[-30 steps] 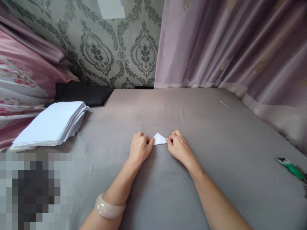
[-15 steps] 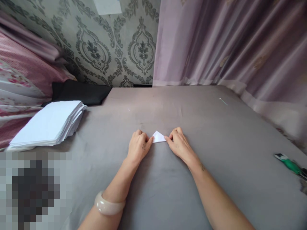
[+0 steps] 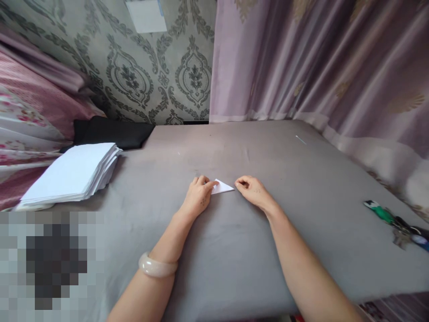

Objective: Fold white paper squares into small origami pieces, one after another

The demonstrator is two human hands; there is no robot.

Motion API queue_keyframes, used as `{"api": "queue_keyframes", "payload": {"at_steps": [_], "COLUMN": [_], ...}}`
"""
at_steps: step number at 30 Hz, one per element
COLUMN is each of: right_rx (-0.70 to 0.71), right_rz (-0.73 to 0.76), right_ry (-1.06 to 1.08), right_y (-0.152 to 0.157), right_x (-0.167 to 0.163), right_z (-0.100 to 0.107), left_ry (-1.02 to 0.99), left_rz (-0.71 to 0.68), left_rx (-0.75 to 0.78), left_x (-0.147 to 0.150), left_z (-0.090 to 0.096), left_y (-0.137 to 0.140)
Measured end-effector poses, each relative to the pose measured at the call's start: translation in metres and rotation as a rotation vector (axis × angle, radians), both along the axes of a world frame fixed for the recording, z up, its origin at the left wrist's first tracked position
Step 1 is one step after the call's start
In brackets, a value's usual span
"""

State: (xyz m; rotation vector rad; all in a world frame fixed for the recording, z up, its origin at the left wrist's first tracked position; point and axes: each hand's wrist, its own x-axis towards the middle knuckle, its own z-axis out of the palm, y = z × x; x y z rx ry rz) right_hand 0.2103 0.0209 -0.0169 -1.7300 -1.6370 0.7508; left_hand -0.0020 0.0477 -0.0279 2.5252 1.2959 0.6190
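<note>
1. Stack of white paper [image 3: 72, 172], at the left edge of the grey cloth-covered table [image 3: 150, 179].
2. Flat black item [image 3: 114, 133], cloth or bag unclear, behind the stack at the far-left corner.
3. Left hand [image 3: 198, 196], thumb over the folded paper triangle [image 3: 223, 187], covering its left part; whether the fingers pinch it cannot be told.
4. Folded paper triangle, flat at mid-table, well in from every edge.
5. Right hand [image 3: 253, 190], empty, thumb and fingertips together, just beside the triangle's right tip.
6. Thin white stick [image 3: 300, 139], near the far-right corner.
7. Green-bodied object [image 3: 382, 212] and keys [image 3: 399, 238], near the right edge.
</note>
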Motion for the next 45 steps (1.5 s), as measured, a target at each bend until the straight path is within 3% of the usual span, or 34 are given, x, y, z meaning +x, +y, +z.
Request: {"api": "queue_keyframes", "payload": {"at_steps": [25,31,39,45], "right_rx": [0.051,0.268,0.190,0.189], "right_rz": [-0.004,0.192,0.315,0.367], "right_ry": [-0.272,-0.373,-0.713,-0.722], "right_y": [-0.005,-0.024,-0.044,-0.041], "right_x": [-0.013,-0.036,-0.059,-0.054], "right_z": [-0.004,0.016,0.024,0.026], "left_ry": [-0.008,-0.004,-0.020,-0.030], "left_rz": [0.027,0.048,0.040,0.051], "left_rx": [-0.045,-0.038,-0.055,-0.097], "left_x": [-0.001,0.001,0.000,0.000], "left_z": [-0.005,-0.004,-0.002,0.001], "left_y": [0.003,0.002,0.000,-0.001]}}
